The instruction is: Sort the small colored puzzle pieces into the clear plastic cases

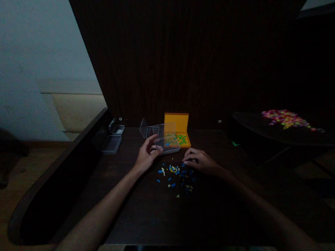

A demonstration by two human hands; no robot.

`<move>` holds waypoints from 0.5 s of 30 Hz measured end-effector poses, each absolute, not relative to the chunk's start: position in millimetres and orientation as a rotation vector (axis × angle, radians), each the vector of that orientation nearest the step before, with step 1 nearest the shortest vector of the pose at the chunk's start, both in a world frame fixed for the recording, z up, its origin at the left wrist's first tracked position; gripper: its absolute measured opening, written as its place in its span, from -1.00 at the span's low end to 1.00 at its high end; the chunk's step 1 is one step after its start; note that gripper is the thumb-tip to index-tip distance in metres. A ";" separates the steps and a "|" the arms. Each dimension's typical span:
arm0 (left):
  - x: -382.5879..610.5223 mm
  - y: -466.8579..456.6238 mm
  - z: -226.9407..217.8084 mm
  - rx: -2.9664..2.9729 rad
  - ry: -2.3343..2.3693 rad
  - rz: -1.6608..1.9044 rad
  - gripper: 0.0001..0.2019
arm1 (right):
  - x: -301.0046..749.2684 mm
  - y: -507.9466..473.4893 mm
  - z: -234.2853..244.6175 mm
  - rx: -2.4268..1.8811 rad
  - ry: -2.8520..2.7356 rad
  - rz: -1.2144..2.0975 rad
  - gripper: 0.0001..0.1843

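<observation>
My left hand (147, 154) rests on the dark table with thumb and fingers closed on the near edge of a small clear plastic box (165, 140) whose lid stands open. My right hand (199, 161) lies palm down with fingers curled, its tips on a scatter of tiny blue, yellow and white beads (175, 176) spread between both hands. What the right fingertips pinch, if anything, is too small and dark to tell. Just behind the clear box sits an open orange box (180, 134) holding green beads.
A dark wooden table (141, 216) with a raised curved rim on the left. Two more clear boxes (112, 141) stand at the back left, another (144, 128) behind my left hand. A pile of pink and yellow beads (286, 119) lies on a dark surface at the right.
</observation>
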State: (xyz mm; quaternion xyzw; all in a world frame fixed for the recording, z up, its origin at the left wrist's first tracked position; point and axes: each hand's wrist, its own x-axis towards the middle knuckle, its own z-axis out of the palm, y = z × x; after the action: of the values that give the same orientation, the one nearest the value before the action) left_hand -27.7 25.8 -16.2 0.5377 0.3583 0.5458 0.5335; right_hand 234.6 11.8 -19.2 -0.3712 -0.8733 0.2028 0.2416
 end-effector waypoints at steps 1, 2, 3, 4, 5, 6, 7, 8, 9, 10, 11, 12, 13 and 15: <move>-27.7 26.0 -16.6 1.281 0.856 1.299 -0.38 | 234.4 12.4 -20.3 -1.002 -2.383 0.552 -0.76; -27.7 26.3 -17.0 1.279 0.858 1.296 -0.38 | 234.4 12.8 -21.1 -0.991 -2.379 0.548 -0.76; -27.7 26.5 -17.2 1.277 0.860 1.293 -0.38 | 234.4 13.1 -21.8 -0.984 -2.376 0.545 -0.76; -27.8 26.6 -17.4 1.277 0.863 1.292 -0.38 | 234.5 13.3 -22.2 -0.980 -2.374 0.541 -0.77; -27.9 26.7 -17.5 1.279 0.867 1.291 -0.38 | 234.6 13.2 -22.5 -0.979 -2.373 0.541 -0.77; -28.1 26.7 -17.4 1.282 0.872 1.291 -0.38 | 234.9 13.0 -22.6 -0.980 -2.374 0.545 -0.77; -28.3 26.6 -17.3 1.284 0.876 1.291 -0.38 | 235.1 12.7 -22.6 -0.984 -2.374 0.551 -0.77; -28.5 26.5 -17.1 1.286 0.881 1.291 -0.38 | 235.3 12.3 -22.7 -0.989 -2.374 0.558 -0.78; -28.7 26.3 -16.8 1.288 0.886 1.290 -0.38 | 235.5 11.9 -22.8 -0.993 -2.375 0.565 -0.79; -28.9 26.1 -16.4 1.289 0.890 1.286 -0.38 | 235.6 11.5 -22.8 -0.996 -2.379 0.570 -0.79; -29.0 25.9 -16.0 1.291 0.894 1.283 -0.38 | 235.6 11.1 -22.9 -0.998 -2.383 0.571 -0.80; -29.0 25.7 -15.6 1.294 0.898 1.282 -0.38 | 235.5 10.8 -22.8 -0.997 -2.388 0.566 -0.81; -29.1 25.5 -15.3 1.297 0.903 1.282 -0.38 | 235.4 10.6 -22.7 -0.996 -2.394 0.560 -0.82; -29.2 25.2 -14.7 1.304 0.908 1.282 -0.38 | 235.6 10.4 -21.8 -0.996 -2.402 0.541 -0.84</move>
State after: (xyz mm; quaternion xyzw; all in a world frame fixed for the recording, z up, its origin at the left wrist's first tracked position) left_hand -29.2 25.2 -14.7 0.5444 0.3791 0.5355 0.5226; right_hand 235.6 10.4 -21.8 -0.3639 -0.8779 0.1977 0.2403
